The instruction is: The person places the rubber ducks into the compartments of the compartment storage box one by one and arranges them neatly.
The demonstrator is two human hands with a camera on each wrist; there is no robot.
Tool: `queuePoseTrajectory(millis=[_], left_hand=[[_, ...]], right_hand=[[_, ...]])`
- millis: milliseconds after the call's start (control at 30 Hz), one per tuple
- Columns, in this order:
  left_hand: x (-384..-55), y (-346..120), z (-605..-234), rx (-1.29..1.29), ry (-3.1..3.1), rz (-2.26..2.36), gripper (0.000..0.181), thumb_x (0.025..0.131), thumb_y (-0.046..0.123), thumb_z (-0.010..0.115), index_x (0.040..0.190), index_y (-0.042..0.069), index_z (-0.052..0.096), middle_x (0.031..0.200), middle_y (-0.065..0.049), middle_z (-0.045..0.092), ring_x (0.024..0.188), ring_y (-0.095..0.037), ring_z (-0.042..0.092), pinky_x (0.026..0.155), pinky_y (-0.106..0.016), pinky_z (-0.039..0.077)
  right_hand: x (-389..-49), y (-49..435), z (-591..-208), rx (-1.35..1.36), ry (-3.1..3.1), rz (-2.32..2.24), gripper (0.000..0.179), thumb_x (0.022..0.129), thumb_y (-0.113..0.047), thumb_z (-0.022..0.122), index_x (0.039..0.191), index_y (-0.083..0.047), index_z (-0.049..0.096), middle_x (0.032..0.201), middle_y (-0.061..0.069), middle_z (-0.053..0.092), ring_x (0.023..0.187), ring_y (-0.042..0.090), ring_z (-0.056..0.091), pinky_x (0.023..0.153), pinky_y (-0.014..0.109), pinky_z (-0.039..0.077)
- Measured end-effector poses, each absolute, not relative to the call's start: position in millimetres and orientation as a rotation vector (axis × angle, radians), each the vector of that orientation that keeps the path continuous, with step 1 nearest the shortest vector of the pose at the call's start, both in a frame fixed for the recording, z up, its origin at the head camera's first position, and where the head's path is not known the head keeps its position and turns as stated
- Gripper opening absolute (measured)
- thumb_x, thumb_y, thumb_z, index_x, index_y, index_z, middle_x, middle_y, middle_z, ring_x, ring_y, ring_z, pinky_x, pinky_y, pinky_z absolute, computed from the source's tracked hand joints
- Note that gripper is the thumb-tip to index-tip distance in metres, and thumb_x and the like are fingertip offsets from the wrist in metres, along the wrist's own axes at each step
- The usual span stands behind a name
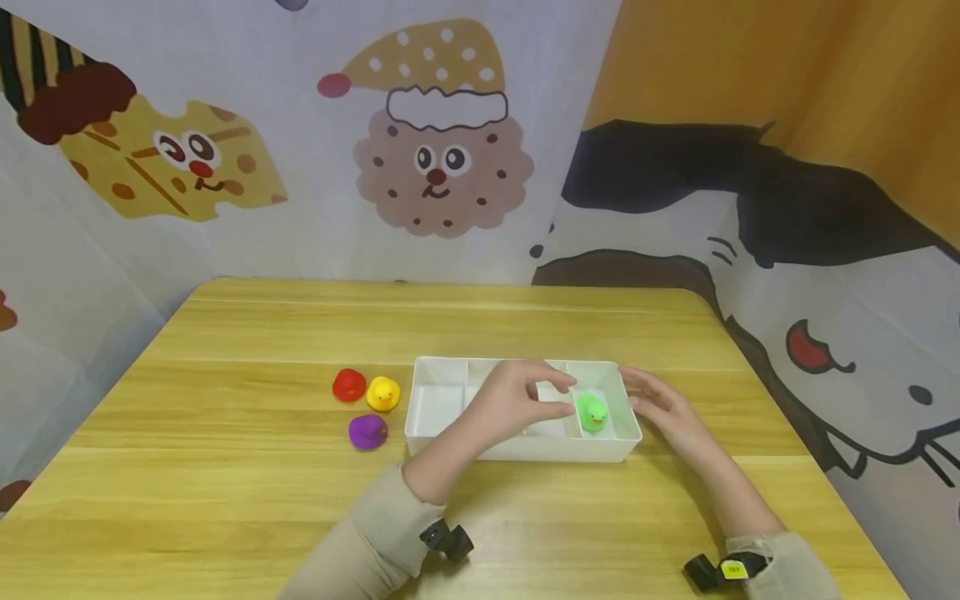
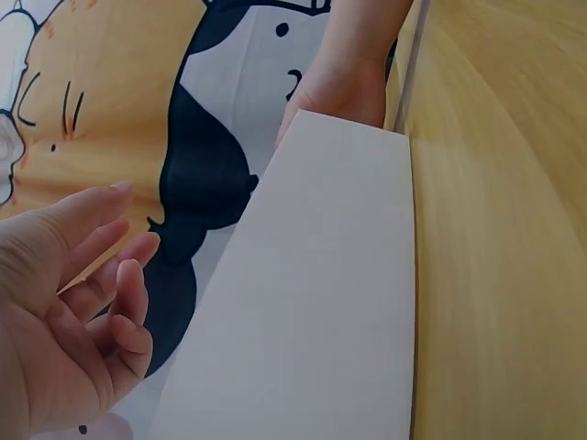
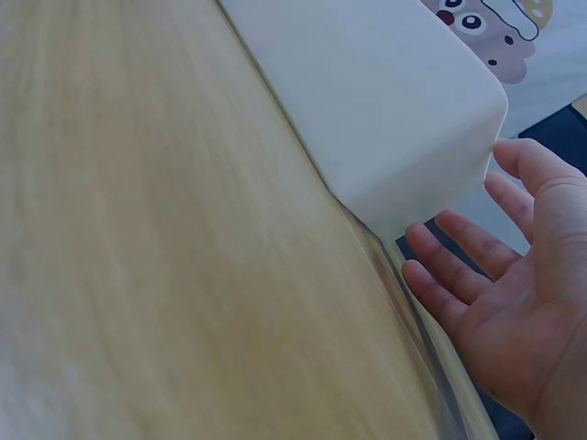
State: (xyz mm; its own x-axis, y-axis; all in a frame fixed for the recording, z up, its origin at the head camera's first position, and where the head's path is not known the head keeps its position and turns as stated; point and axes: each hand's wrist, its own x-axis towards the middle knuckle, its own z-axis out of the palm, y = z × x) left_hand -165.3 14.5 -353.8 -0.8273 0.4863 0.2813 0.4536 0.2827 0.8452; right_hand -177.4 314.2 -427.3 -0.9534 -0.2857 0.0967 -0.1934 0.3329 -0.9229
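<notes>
A white divided box [image 1: 435, 429] stands on the table, its right compartment holding a light green rubber duck [image 1: 593, 413]. Over the middle of the box is my left hand [image 1: 513, 398], thumb and index finger spread apart with nothing between them, just left of the green duck. In the left wrist view that hand [image 2: 78, 302] is above the box's side [image 2: 303, 293], its other fingers loosely bent. My right hand [image 1: 667, 410] is at the box's right end, fingers extended; in the right wrist view its fingertips [image 3: 417, 234] are against or very near the end wall.
Left of the box sit a red duck [image 1: 348, 385], a yellow duck [image 1: 383, 393] and a purple duck [image 1: 368, 432], close together on the wooden table [image 1: 225, 483]. A printed cloth [image 1: 300, 250] hangs behind the table's back edge and along its sides.
</notes>
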Motion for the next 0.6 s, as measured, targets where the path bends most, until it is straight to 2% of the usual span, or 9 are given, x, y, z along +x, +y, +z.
queuePoseTrajectory(millis=[233,533,600], left_hand=[[-156.8,-7.6,-355.5,0.902,2.503,1.660,0.028,0.082,0.018,0.078,0.108,0.012,0.073,0.097,0.002,0.070,0.054,-0.013,0.047,0.046,-0.025,0.042],[-150.5,-32.5,-356.5,0.875,2.569,1.678,0.025,0.080,0.015,0.079,0.105,0.012,0.074,0.094,0.006,0.069,0.056,-0.012,0.047,0.047,-0.023,0.039],[-149.1,-38.1,-356.9,0.864,2.581,1.679,0.024,0.080,0.015,0.079,0.104,0.012,0.075,0.094,0.004,0.070,0.058,-0.012,0.048,0.048,-0.023,0.040]], right_hand=[[-177.9,314.0,-427.4,-0.443,2.511,-1.693,0.049,0.100,-0.020,0.052,0.146,-0.009,0.039,0.143,0.016,0.043,0.118,0.008,0.050,0.095,0.020,0.036],[-177.7,314.0,-427.1,-0.447,2.509,-1.694,0.049,0.100,-0.020,0.052,0.146,-0.008,0.038,0.142,0.016,0.044,0.118,0.008,0.050,0.094,0.019,0.036],[-177.6,314.1,-426.9,-0.452,2.504,-1.697,0.049,0.100,-0.019,0.052,0.146,-0.008,0.038,0.143,0.016,0.043,0.118,0.008,0.050,0.094,0.019,0.036]])
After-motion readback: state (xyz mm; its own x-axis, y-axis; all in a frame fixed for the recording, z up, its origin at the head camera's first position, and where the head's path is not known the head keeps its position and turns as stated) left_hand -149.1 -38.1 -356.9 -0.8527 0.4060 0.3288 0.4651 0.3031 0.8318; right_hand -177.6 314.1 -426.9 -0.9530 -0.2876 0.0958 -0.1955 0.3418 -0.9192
